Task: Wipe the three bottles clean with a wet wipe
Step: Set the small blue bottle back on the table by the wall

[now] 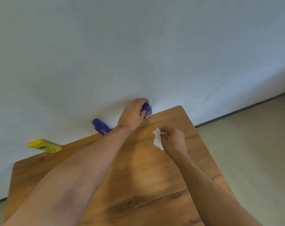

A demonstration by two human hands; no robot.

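Three bottles stand along the far edge of the wooden table (138,176), against the wall. My left hand (132,114) is wrapped around the right-hand blue bottle (148,110), covering its left side. A second blue bottle (101,126) stands in the middle, partly behind my left forearm. The yellow bottle (44,145) is at the far left. My right hand (172,138) hovers over the table nearer to me, pinching a crumpled white wet wipe (157,138).
A pale wall (138,46) rises directly behind the bottles. The table's right edge drops off to a beige floor (252,144), with a dark baseboard along the wall.
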